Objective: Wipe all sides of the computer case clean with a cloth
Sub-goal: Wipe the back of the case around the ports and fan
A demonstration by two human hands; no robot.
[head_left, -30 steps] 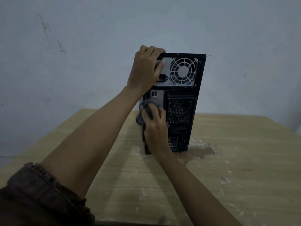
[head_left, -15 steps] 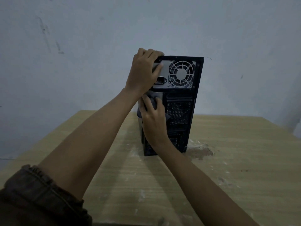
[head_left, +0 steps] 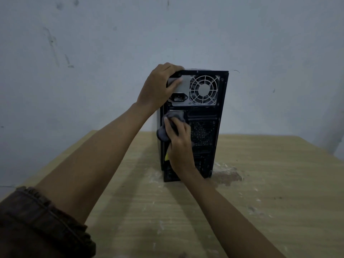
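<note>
1. The computer case [head_left: 204,131] stood upright towards the far side of the wooden counter [head_left: 260,202], rear panel facing the camera, with the pale wall [head_left: 93,53] behind it.
2. Up top, the left grip [head_left: 158,86] was clamped on the case's upper left corner. Its fingers were curled over the top edge and its thumb lay across the silver power-supply plate.
3. That thumb sat just left of the fan grille [head_left: 204,89] and above the power socket [head_left: 178,97].
4. Lower down, the right grip [head_left: 179,144] was closed round a grey cloth [head_left: 162,135], pressing it onto the left half of the rear panel, just below the power supply.
5. The cloth was bunched: one fold poked out above the fingertips, and another lump bulged left past the case's edge.
6. The perforated vent [head_left: 202,134] lay uncovered, just right of the right grip.
7. White flecks dotted the counter, and a darker worn patch [head_left: 227,176] touched the case's base on the right.
8. A dark rolled sleeve [head_left: 37,220] showed at lower left on the left arm; both forearms were bare.
</note>
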